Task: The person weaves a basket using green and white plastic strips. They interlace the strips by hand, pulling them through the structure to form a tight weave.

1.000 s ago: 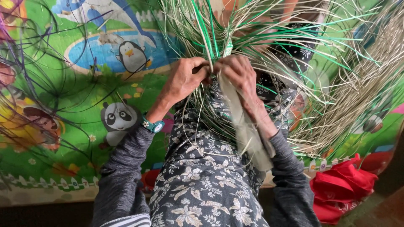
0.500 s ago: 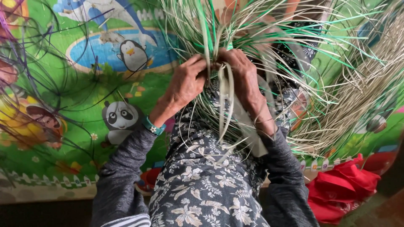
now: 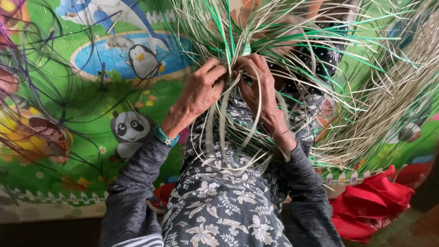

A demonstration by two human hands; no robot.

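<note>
My left hand [image 3: 199, 93] and my right hand [image 3: 256, 87] meet over my lap, both gripping thin pale straw strips [image 3: 228, 121] that loop down across my flowered dress [image 3: 219, 201]. The strips belong to a large bundle of pale and green weaving strands [image 3: 292, 41] that fans out above and to the right of my hands. A teal band sits on my left wrist [image 3: 164, 136]. Fingertips of both hands are buried in the strands where they cross.
A colourful play mat [image 3: 91, 105] with a penguin and a panda picture lies under everything. Dark loose strands [image 3: 50, 105] curve over the mat on the left. A red cloth bag [image 3: 370, 203] lies at the lower right, beside a mass of pale strands [image 3: 393, 105].
A wide pale strip that hung from my right hand has been drawn up into narrow loops. Both hands have shifted slightly closer together at the crossing point.
</note>
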